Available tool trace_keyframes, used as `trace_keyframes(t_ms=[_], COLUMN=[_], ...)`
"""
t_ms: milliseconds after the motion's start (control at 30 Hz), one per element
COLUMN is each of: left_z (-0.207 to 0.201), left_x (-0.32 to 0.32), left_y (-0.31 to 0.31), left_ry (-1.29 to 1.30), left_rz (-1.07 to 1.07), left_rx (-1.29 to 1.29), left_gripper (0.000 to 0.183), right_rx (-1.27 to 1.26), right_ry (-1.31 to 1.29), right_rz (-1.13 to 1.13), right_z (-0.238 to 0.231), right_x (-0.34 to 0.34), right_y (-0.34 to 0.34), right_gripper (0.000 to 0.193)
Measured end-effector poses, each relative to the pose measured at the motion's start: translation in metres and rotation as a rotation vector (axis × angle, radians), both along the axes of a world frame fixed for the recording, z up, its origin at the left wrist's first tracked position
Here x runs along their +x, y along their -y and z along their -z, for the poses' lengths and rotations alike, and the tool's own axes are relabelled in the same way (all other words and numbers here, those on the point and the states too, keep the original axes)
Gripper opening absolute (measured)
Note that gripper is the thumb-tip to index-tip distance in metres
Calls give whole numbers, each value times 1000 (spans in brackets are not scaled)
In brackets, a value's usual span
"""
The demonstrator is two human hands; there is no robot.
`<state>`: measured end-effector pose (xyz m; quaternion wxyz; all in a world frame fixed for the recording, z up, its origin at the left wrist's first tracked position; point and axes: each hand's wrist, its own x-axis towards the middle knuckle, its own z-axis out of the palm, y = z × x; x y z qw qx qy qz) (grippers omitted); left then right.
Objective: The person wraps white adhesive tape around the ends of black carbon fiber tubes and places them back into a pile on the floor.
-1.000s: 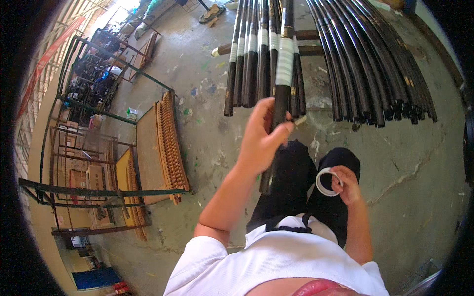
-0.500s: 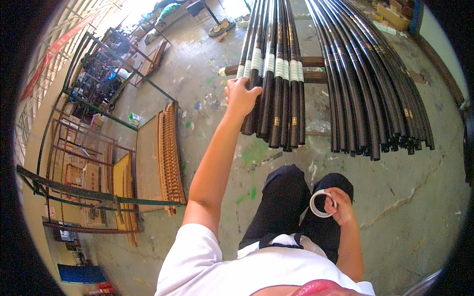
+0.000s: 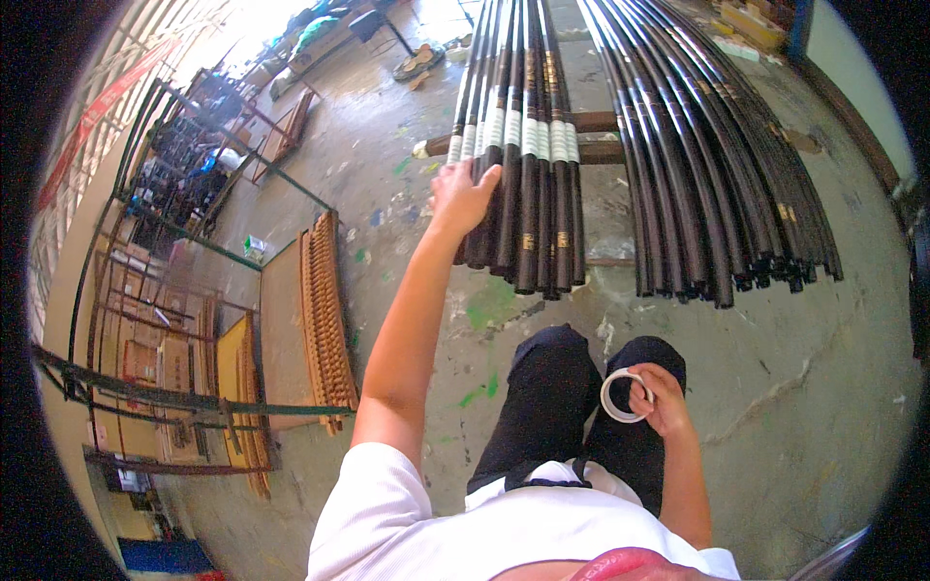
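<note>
My left hand (image 3: 462,200) lies over the left edge of a row of long black poles (image 3: 528,208). Its thumb points away from the fingers, and the fingertips are partly hidden. These poles carry white wrapped bands (image 3: 529,137) and small gold markings near their lower ends. In front of my right knee, my right hand (image 3: 663,402) grips a roll of white tape (image 3: 608,399) by its rim, fingers through the ring. A second, wider group of black poles (image 3: 717,203) lies to the right, with no white bands in sight.
Wooden bars (image 3: 601,152) run crosswise beneath the poles. Left stands a dark metal rack (image 3: 194,395) with boards and a stack of ridged brown strips (image 3: 325,315). Stools and clutter sit far back. A wall edge (image 3: 852,126) borders the right.
The whole view has shifted slightly, with the poles sitting a little farther left. My left hand stays on the left poles, its thumb slightly farther across them. My right hand still holds the tape.
</note>
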<state>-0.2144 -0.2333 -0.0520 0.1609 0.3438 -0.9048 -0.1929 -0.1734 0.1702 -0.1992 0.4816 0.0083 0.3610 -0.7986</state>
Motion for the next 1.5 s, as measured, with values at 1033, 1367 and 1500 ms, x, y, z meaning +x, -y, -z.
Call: trace_keyframes(t_ms=[1033, 1367, 1500], left_z=[-17, -35, -53], left_x=[-89, 27, 51], left_y=[-202, -224, -192], left_ry=[-155, -766, -798], left_rz=[160, 429, 461], left_rx=[401, 876, 1362], left_gripper=[68, 68, 61], right_rx=[-152, -46, -21], right_ry=[-39, -102, -326], right_rz=[25, 60, 107], right_z=[9, 3, -18], right_x=[4, 8, 7], right_y=[-19, -17, -4], right_gripper=[25, 26, 48])
